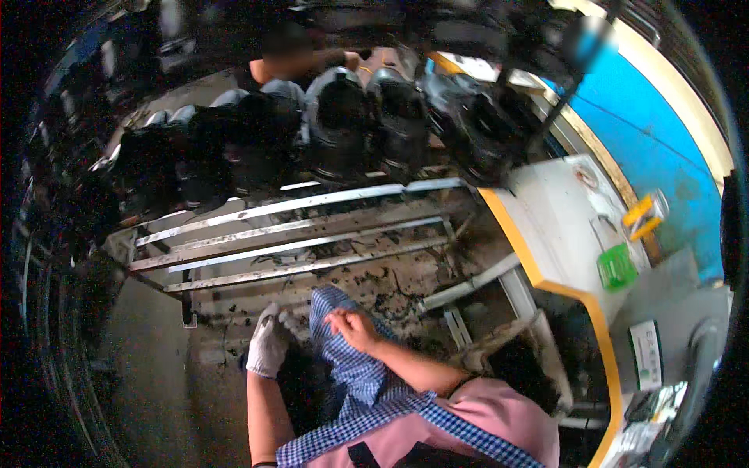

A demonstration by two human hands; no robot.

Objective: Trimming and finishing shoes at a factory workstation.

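My left hand, in a white knitted glove, is low in front of me beside my knee. Its fingers are drawn together near a small pale thing that is too blurred to name. Bare and loosely bent, my right hand is just above the blue-and-white checked apron on my lap. Its fingers are a little apart, with nothing visible in them. Ahead of both hands, a row of black shoes stands along a metal rack.
A white worktable with a yellow edge stands on my right. On it are a green packet and a yellow-and-white roll. Dark scraps litter the floor under the rack. Another person's arm shows behind the shoes.
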